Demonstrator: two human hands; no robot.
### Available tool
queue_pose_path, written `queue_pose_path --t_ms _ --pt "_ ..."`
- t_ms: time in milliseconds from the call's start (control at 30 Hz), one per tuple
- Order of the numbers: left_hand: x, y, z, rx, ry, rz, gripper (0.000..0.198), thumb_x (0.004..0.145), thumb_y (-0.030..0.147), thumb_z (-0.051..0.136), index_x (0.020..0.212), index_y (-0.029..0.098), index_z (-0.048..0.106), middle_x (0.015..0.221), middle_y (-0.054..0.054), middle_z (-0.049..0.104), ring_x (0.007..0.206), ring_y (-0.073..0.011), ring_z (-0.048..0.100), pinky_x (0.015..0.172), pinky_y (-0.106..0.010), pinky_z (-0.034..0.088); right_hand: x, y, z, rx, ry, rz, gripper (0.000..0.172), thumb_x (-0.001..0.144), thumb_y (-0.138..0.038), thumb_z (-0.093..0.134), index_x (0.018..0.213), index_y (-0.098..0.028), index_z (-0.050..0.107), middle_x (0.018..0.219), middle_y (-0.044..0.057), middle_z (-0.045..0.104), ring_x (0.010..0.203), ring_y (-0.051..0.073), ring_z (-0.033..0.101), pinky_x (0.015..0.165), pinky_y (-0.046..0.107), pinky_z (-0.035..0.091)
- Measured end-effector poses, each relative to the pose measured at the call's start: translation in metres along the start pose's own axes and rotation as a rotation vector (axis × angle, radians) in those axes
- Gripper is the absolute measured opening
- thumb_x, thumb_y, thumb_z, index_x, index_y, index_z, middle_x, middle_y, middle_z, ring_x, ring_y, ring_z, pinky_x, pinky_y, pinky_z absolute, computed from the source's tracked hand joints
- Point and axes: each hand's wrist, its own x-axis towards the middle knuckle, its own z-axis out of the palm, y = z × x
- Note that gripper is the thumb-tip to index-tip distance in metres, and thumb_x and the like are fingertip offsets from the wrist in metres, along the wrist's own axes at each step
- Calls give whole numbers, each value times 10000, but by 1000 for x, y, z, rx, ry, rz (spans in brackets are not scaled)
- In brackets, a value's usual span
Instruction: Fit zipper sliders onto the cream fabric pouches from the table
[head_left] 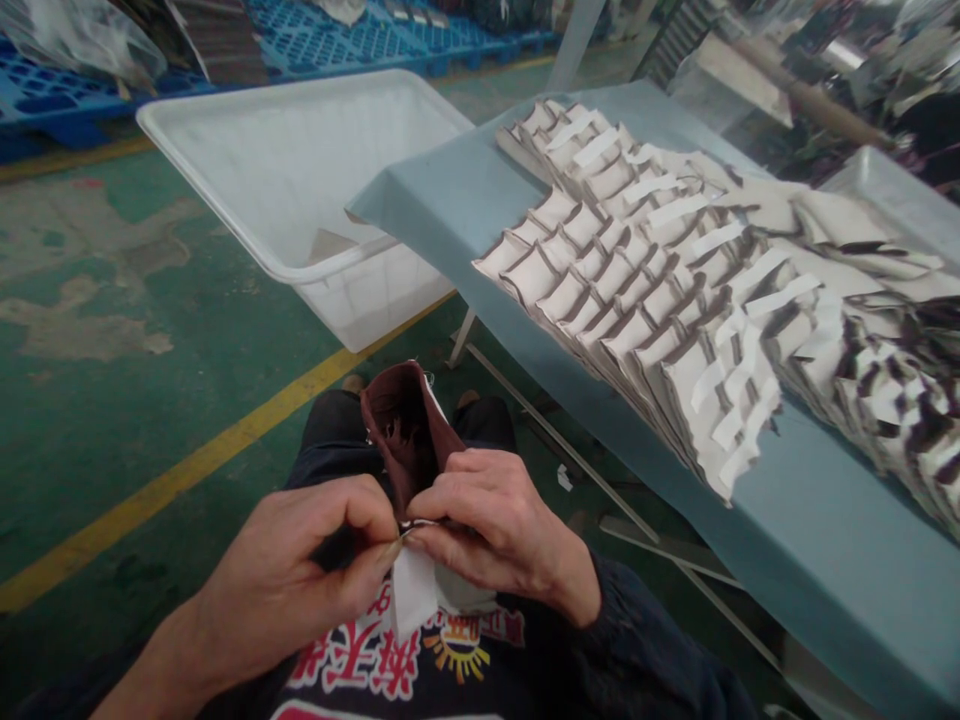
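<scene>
Over my lap I hold a dark brown leather piece (405,425) that stands up between my hands. My right hand (495,525) grips its lower edge, fingers curled round it. My left hand (300,570) pinches a white paper strip (412,590) that hangs down from the same edge, thumb and forefinger pressed together. Both hands touch at the pinch point.
A blue-grey table (465,200) on my right carries several overlapping rows of beige leather pieces (637,290) with white strips. A large white plastic tub (300,170) stands on the green floor ahead. A yellow floor line (225,440) runs past my knees. Blue pallets (337,40) lie beyond.
</scene>
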Motion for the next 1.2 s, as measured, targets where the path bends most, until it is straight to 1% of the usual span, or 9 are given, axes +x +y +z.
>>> queue_pose_path --t_ms 467,533,600,667,700,767,867,1067,1200 --pt "-17 -13 2 81 63 -118 151 1029 217 767 938 311 842 765 39 849 607 -182 790 631 -228 661 -3 -1 -3 -48 -53 57 269 1293 -458 813 1159 -229 855 791 12 818 682 197 676 727 357 542" --pt "-11 -14 -5 124 114 -75 168 1046 224 744 1068 315 884 945 -3 922 792 -221 873 784 -264 731 1 0 -9 -13 -80 110 284 1285 -479 832 1147 -234 869 789 4 801 699 194 686 731 346 541" --pt "1 -14 -15 192 120 2 315 1030 231 753 1289 317 911 1305 -67 969 1192 -302 928 1125 -378 759 11 3 -21 21 -108 132 292 1281 -490 842 1129 -243 873 816 -1 806 747 194 713 763 339 549" --pt "20 -11 -24 217 -35 84 410 992 235 771 1362 336 914 1443 -64 955 1412 -351 884 1338 -479 675 27 6 -37 46 -122 91 313 1300 -491 811 1113 -246 863 853 -3 819 793 193 731 813 340 559" --pt "31 -8 -29 195 -103 107 353 981 237 745 1269 338 923 1322 -39 973 1313 -335 910 1301 -466 689 36 7 -46 48 -125 58 331 1317 -491 781 1108 -244 854 874 -1 826 811 192 735 840 344 562" --pt "50 0 -35 150 -196 76 180 977 240 715 1011 316 874 974 18 924 901 -245 888 941 -324 730 55 8 -62 23 -150 4 371 1348 -491 715 1104 -239 834 933 12 847 865 195 752 904 357 568" --pt "66 9 -37 79 -208 -56 178 958 256 667 850 292 804 727 44 797 595 -188 711 552 -251 529 73 9 -72 -53 -164 -11 388 1366 -498 665 1115 -242 812 1025 34 873 963 210 775 1004 384 573" --pt "53 0 -25 73 -117 -201 308 1026 407 658 795 276 816 661 21 763 525 -186 664 467 -233 478 62 15 -53 -164 -2 106 273 1293 -498 788 1349 -230 791 1301 126 908 1244 294 838 1119 439 629" --pt "45 6 -19 140 -40 -260 336 1016 429 619 813 269 833 694 5 797 587 -200 737 533 -234 556 51 4 -43 -213 77 84 117 1275 -332 785 1218 -235 816 1056 52 885 950 228 825 868 348 600"
